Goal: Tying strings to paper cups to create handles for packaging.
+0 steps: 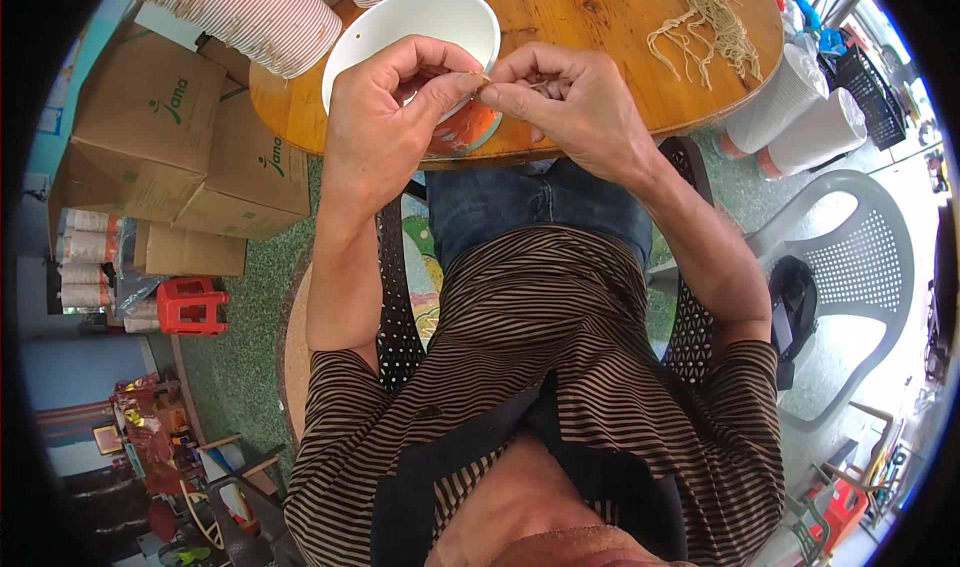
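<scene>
Both hands meet over the near edge of the round wooden surface (600,17); the left hand (385,117) and the right hand (570,107) each have fingers closed in a pinch on a short piece of tan string (484,83), held just above one paper bowl (420,32) lying on its side, white inside and orange outside; the string looks only part-way fitted to this bowl, so the work appears in progress; one loose bundle of cut strings (715,17) waits at the far right; one stack of striped bowls (250,7) lies at the left edge; a second shows at the top; two white stacks (800,112) rest beyond the surface's right edge.
</scene>
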A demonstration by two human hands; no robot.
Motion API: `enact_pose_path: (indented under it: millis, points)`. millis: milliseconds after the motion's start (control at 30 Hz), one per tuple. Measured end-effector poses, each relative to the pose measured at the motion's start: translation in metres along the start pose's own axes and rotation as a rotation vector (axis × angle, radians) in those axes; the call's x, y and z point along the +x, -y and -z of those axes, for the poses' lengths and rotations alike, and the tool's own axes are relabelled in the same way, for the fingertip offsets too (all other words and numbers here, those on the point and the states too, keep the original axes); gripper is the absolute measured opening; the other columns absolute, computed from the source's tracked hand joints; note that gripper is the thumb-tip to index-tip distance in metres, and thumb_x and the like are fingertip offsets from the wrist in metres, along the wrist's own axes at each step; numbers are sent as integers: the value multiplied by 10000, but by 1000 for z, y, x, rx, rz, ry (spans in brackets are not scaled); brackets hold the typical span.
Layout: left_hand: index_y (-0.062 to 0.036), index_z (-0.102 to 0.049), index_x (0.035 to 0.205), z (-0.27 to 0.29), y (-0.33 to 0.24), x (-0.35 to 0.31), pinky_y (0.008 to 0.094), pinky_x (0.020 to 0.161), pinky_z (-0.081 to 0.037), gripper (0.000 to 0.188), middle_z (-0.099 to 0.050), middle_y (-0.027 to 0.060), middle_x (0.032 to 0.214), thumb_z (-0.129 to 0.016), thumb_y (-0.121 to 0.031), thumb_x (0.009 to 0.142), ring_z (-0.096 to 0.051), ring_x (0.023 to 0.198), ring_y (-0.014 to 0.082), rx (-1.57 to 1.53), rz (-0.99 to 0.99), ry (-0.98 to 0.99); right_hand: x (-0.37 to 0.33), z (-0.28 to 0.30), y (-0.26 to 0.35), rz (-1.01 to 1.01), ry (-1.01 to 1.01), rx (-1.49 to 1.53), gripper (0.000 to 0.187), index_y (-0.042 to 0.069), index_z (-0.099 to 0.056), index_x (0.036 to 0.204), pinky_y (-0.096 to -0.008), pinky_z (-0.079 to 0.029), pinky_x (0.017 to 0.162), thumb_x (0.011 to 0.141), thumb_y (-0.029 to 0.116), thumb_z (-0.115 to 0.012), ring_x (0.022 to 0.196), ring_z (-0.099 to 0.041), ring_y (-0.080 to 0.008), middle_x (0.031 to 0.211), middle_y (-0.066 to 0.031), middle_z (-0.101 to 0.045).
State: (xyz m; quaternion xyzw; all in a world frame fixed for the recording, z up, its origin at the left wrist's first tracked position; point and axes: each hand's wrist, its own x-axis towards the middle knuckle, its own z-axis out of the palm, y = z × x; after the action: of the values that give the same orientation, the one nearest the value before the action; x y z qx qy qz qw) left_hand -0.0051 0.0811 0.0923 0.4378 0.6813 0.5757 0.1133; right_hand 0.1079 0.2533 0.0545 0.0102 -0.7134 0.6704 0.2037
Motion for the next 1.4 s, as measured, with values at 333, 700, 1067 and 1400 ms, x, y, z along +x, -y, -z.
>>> enact_pose_path:
  millis: [333,700,1067,1400]
  points:
    - [25,-757,997,-2,-2,-1,224,759,-569,91,-754,31,873,-741,-52,951,-691,804,70,16,7,-19,3,-5,-15,299,-160,-202,128,8,-804,976,-228,-409,587,902,112,-801,659,-491,-36,798,4,-612]
    - [33,-755,1011,-5,0,0,224,764,-574,96,-757,33,884,-737,-41,953,-694,802,70,42,13,-79,2,-13,-16,351,-325,-292,87,37,-788,923,-263,-454,550,863,100,-784,596,-553,-74,767,-32,-642]
    - [34,-752,1019,-10,-1,-2,226,765,-578,102,-759,37,890,-737,-44,955,-703,810,78,53,-37,-95,2,-11,-19,435,-306,-365,94,50,-798,934,-264,-469,542,858,102,-780,587,-589,-94,749,-42,-647]
    - [20,-743,1008,-12,-2,-5,232,752,-575,81,-761,40,883,-738,-27,942,-706,801,79,135,-79,-120,0,-12,-15,420,-309,-385,66,46,-782,904,-269,-485,554,846,72,-765,599,-608,-106,762,-49,-645]
